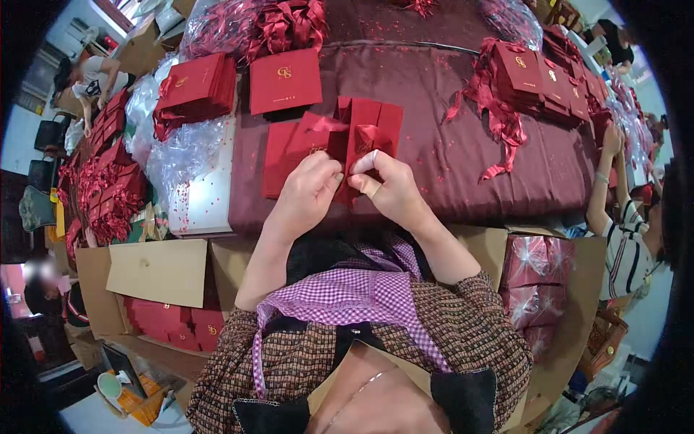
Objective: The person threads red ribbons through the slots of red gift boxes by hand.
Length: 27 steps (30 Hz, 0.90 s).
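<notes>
The red folded card [307, 141] lies on the tabletop [463, 145] just ahead of my hands, its long axis going left to right. My left hand [307, 195] pinches its near edge, and my right hand [394, 192] pinches the red ribbon [363, 139] on it.

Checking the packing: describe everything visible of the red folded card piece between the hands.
The red folded card piece looks like matte paperboard, with several flat panels and a glossy red ribbon on it. It lies on the maroon tablecloth near the table's edge. The left hand and right hand pinch its lower part; its base is hidden.
</notes>
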{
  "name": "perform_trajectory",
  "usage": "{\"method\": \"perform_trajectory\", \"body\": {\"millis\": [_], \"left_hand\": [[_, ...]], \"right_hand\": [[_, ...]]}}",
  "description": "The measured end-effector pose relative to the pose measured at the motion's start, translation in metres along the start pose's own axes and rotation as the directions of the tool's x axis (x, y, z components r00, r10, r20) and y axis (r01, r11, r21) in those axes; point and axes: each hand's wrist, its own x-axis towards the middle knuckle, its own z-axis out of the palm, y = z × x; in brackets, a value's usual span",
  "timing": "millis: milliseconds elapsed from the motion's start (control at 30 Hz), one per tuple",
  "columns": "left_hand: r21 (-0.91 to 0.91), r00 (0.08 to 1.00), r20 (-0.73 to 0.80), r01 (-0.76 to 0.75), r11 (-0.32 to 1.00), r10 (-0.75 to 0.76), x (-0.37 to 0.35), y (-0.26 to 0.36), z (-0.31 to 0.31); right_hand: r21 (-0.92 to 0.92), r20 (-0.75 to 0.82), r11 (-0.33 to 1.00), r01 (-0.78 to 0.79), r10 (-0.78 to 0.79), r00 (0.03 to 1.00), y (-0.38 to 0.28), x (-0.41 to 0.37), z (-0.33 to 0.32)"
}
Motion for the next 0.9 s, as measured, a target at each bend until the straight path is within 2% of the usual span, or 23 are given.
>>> {"method": "perform_trajectory", "body": {"millis": [67,100,167,200,267,333,400,467,500,533,567,633,667,733,767,800,833,867,900], "left_hand": [[0.084,1.0,0.013,0.023,0.996,-0.024,0.001,0.0,0.0],[0.086,1.0,0.012,0.023,0.996,-0.024,0.001,0.0,-0.002],[0.121,0.99,0.086,0.102,0.987,-0.113,0.002,0.003,-0.006],[0.122,0.99,0.086,0.103,0.987,-0.114,0.003,0.005,-0.005],[0.103,0.998,0.022,-0.059,0.993,0.057,0.004,0.012,0.001],[0.041,0.998,-0.021,-0.065,0.997,0.066,0.003,0.014,0.005],[0.02,0.989,0.097,0.11,0.994,-0.112,-0.002,0.008,-0.002],[-0.034,0.99,0.091,0.112,0.993,-0.109,-0.009,0.001,-0.004],[-0.163,0.968,0.147,0.228,0.96,-0.205,-0.013,0.002,-0.007],[-0.283,0.934,0.213,0.34,0.897,-0.287,-0.017,0.001,-0.01],[-0.325,0.911,0.244,0.4,0.857,-0.333,-0.019,-0.004,-0.012],[-0.435,0.791,0.12,0.585,0.684,-0.6,-0.019,-0.011,-0.02],[-0.648,0.783,0.092,0.516,0.561,-0.615,-0.025,-0.031,-0.027],[-0.732,0.738,-0.023,0.447,0.514,-0.674,-0.027,-0.05,-0.04],[-0.704,0.744,-0.032,0.458,0.544,-0.667,-0.025,-0.053,-0.045],[-0.364,0.811,-0.108,0.505,0.782,-0.575,-0.023,-0.055,-0.044],[0.04,0.879,-0.134,0.466,0.884,-0.458,-0.022,-0.056,-0.044],[0.175,0.923,-0.184,0.37,0.912,-0.339,-0.019,-0.054,-0.038],[0.109,0.929,-0.196,0.339,0.935,-0.314,-0.01,-0.04,-0.034]], "right_hand": [[-0.041,0.044,0.994,0.105,-0.103,0.994,0.0,0.0,-0.001],[-0.039,0.045,0.994,0.106,-0.104,0.994,-0.004,0.001,-0.006],[-0.163,0.133,0.976,0.145,-0.124,0.983,-0.019,0.007,-0.023],[-0.253,0.103,0.884,0.394,-0.38,0.919,-0.025,0.014,-0.029],[-0.445,0.212,0.716,0.538,-0.499,0.84,-0.043,0.022,-0.031],[-0.521,0.293,0.627,0.579,-0.506,0.811,-0.038,0.027,-0.03],[-0.51,0.355,0.595,0.621,-0.512,0.782,-0.036,0.029,-0.034],[-0.409,0.412,0.603,0.685,-0.547,0.728,-0.035,0.026,-0.035],[-0.38,0.402,0.614,0.692,-0.564,0.721,-0.034,0.023,-0.033],[-0.373,0.409,0.617,0.693,-0.561,0.72,-0.032,0.021,-0.032],[-0.331,0.419,0.635,0.698,-0.564,0.712,-0.031,0.02,-0.031],[-0.302,0.433,0.66,0.688,-0.548,0.716,-0.031,0.016,-0.033],[-0.3,0.435,0.662,0.687,-0.547,0.716,-0.031,0.015,-0.036],[-0.305,0.415,0.653,0.693,-0.563,0.714,-0.03,0.013,-0.041],[-0.306,0.421,0.662,0.684,-0.551,0.721,-0.029,0.012,-0.042],[-0.306,0.423,0.663,0.684,-0.549,0.721,-0.029,0.013,-0.042],[-0.324,0.426,0.648,0.689,-0.551,0.718,-0.028,0.014,-0.041],[-0.34,0.429,0.633,0.695,-0.554,0.714,-0.028,0.015,-0.039],[-0.337,0.431,0.633,0.697,-0.555,0.711,-0.029,0.015,-0.038]]}}
